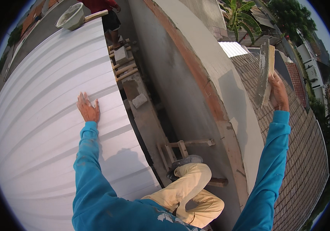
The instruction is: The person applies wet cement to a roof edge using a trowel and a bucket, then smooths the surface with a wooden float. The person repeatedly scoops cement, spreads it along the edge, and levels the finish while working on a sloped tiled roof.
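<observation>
My left hand [88,108] lies flat with spread fingers on a white corrugated metal roof sheet [41,104]. Out to the right, my right hand [279,93] is closed around a wooden plastering float [264,75], raised with its long face nearly upright. Grey mortar smears the float, and its grip is hidden behind the fingers. Left of the float runs a tall wall [232,104] with a grey plastered top and a strip of bare orange brick along its edge. The float's contact with that wall cannot be made out; a shadow falls on the plaster.
Between roof and wall drops a narrow gap with a plank walkway [144,115], bamboo poles [126,72] and a wooden brace [195,142]. My bent leg [188,184] is over it. A co-worker [113,21] stands at the far end beside a mortar-stained bucket [72,17]. Tiled roof [296,154] lies right.
</observation>
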Tool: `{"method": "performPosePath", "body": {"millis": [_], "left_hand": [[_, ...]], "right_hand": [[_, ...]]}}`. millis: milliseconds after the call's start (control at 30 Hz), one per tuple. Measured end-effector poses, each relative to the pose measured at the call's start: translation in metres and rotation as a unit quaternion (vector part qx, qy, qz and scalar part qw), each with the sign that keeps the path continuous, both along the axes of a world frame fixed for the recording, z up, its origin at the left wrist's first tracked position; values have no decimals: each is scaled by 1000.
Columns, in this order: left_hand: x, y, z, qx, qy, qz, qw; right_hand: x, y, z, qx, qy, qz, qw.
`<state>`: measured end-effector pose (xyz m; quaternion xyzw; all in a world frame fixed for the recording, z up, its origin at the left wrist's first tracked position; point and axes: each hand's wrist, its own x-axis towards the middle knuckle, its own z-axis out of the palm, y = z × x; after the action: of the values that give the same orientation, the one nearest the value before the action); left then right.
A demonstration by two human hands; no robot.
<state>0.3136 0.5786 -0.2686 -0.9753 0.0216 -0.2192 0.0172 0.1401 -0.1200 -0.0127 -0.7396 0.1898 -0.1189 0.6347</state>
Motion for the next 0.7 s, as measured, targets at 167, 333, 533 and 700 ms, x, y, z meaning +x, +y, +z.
{"method": "performPosePath", "body": {"millis": [167, 333, 533, 700], "left_hand": [[28, 28, -19, 30, 28, 22, 999], [28, 30, -26, 34, 14, 8, 999], [26, 16, -14, 33, 29, 17, 999], [28, 10, -9, 24, 28, 15, 999]], "right_hand": [[62, 0, 8, -201, 75, 131, 968], [148, 15, -3, -373, 115, 223, 893], [280, 60, -37, -483, 108, 270, 826], [370, 88, -44, -571, 88, 291, 762]]}}
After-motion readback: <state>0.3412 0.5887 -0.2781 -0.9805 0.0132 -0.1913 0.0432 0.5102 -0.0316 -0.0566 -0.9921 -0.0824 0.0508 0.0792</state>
